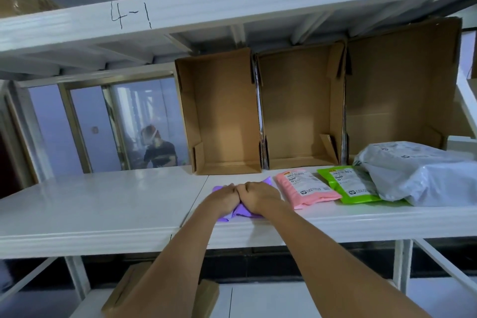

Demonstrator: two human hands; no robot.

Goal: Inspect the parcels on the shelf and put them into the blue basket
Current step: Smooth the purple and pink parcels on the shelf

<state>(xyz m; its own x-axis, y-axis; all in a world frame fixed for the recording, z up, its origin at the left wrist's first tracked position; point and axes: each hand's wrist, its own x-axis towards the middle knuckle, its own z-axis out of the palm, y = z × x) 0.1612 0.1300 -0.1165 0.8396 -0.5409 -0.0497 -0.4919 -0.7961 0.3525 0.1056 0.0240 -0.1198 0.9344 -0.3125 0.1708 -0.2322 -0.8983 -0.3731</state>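
Note:
A purple parcel (241,212) lies near the front edge of the white shelf (103,204). My left hand (223,199) and my right hand (258,196) sit side by side on top of it, fingers curled down into the bag, covering most of it. To the right lie a pink parcel (307,190), a green parcel (348,184) and a large grey-white parcel (423,173), each apart from my hands. The blue basket is out of view.
Three open cardboard boxes (222,116) stand on their sides along the back of the shelf. An upper shelf beam marked "4-1" (129,18) hangs overhead. A cardboard box (134,289) lies on the lower shelf. A person is visible behind the rack (160,150).

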